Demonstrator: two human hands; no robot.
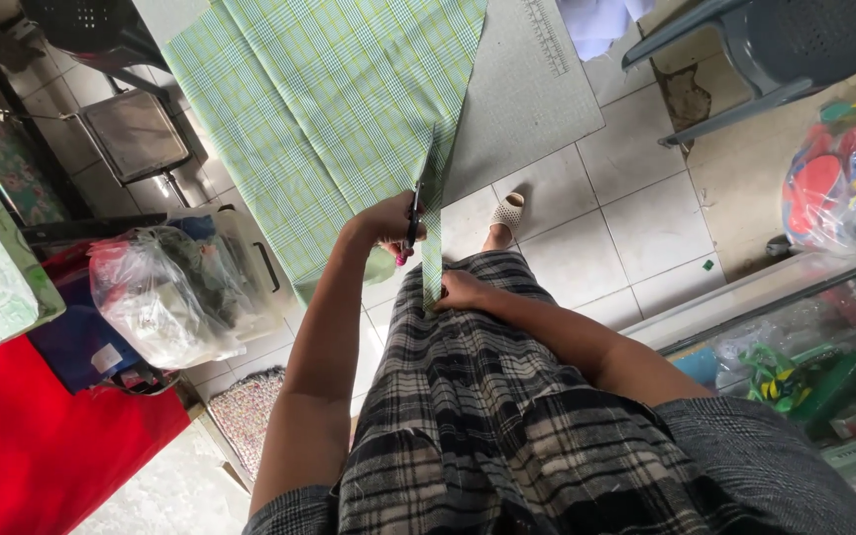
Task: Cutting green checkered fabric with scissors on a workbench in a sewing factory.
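The left hand (385,220) is closed around the handles of a pair of scissors (413,224) — dark blades pointing up the picture, a pink bit of handle showing below the fingers. The blades sit at the edge of a sheet of green checked fabric (329,109), which lies spread over a grey cutting mat (527,99) with a ruled scale along its far side. A narrow strip of the same fabric (432,238) runs from the cut line down toward the person's lap, and the right hand (460,290) pinches its lower end, fingers closed on the cloth just above the knee of a dark plaid skirt (478,396). The two hands are near each other, the strip passing between them. One foot in a pale sandal (507,212) rests on the white tiled floor (636,228) just beside the mat's corner. To the left of the person stands a clear plastic bag (156,292) stuffed with odds and ends, a red cloth (22,446) below it, and a woven mat (255,401) on the tiles. At the top right are the legs of a dark plastic chair (745,59) — and below it a glass-topped case (795,337) holding colourful packets.
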